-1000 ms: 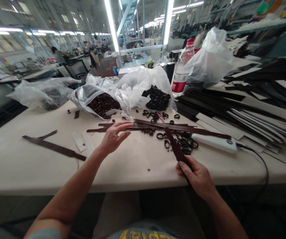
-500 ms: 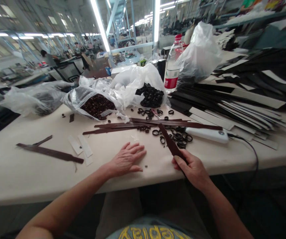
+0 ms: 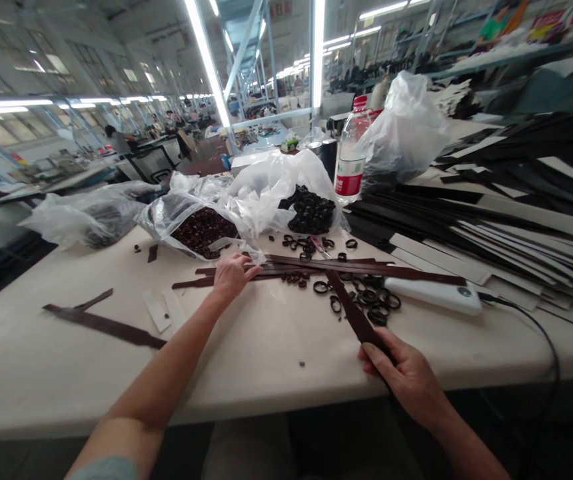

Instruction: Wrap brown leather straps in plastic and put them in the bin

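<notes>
My right hand [image 3: 404, 367] is closed round one end of a dark brown leather strap [image 3: 351, 307], whose far end slants up and left over the table. Out at the near edge of an open plastic bag of small dark brown pieces [image 3: 206, 231], my left hand [image 3: 232, 275] reaches over a bundle of brown straps [image 3: 311, 265]. Its fingers are bent downward and its thumb stands apart from them. A small dark piece lies by the fingertips; whether they touch it I cannot tell. Black rings [image 3: 369, 297] lie scattered beside the held strap.
A white corded device [image 3: 431, 295] lies right of the rings. Behind stand a red-capped bottle [image 3: 350, 153] and a bag of black pieces [image 3: 311, 209]. Black and white strips [image 3: 506, 227] are stacked at right. Another brown strap [image 3: 104, 325] lies at left.
My left hand has left the bare tabletop near the front edge and moved forward and left to the strap bundle by the bag. My right hand keeps its hold on the strap. The view has tilted up slightly.
</notes>
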Motion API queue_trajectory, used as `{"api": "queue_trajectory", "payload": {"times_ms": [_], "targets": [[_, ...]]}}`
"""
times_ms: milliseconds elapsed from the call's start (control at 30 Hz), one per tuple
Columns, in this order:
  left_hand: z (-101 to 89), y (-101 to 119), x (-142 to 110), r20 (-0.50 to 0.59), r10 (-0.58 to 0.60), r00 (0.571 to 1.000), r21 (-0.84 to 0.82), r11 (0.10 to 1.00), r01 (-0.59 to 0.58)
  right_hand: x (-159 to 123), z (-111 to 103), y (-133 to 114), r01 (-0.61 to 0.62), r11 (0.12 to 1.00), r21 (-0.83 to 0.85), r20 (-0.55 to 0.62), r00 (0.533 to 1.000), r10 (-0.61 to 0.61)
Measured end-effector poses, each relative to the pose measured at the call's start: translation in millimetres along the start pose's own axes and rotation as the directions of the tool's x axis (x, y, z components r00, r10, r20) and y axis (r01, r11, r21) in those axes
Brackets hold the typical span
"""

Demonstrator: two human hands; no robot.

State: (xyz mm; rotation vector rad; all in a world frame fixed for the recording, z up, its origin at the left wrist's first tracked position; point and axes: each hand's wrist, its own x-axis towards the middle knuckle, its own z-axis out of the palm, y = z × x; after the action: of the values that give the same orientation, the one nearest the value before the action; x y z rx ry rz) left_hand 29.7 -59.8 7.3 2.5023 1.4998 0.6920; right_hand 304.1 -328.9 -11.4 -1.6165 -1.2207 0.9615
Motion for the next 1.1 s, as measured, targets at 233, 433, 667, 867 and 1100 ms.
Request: {"api": "queue_trajectory", "payload": {"times_ms": [233,433,667,867,1100], "targets": [[25.6,6.4,23.0,-0.037,-0.08,0.996,-0.2,0.977,0.071,-1.0,0.4,-2.5,-0.01,1.0,0.021,-0.004,1.0,0.01],[-7.0,36.2,13.9,-0.155,-0.128,0.98,-0.537,0.843,0.026,0.2,-0.1,-3.4,-0.032,0.993,0.116,0.002,0.999,0.032],[-43.9,96.4,-22.9,-0.071,-0.152,0.986,-0.897,0.442,0.004,-6.4,-6.6,-21.0,0.001,0.948,0.317,-0.025,1.0,0.008],[-49.7,150.9,-56.0,0.143,0.073,0.987,-0.936,0.335,0.111,-8.1,1.0,-75.1,0.163,0.854,0.494,0.111,0.962,-0.248],[-41.6,173.1,-63.0,0.15,-0.004,0.989,-0.948,0.283,0.145,5.2,11.8,-92.9,0.241,0.877,0.416,0.112,0.944,-0.312]]}}
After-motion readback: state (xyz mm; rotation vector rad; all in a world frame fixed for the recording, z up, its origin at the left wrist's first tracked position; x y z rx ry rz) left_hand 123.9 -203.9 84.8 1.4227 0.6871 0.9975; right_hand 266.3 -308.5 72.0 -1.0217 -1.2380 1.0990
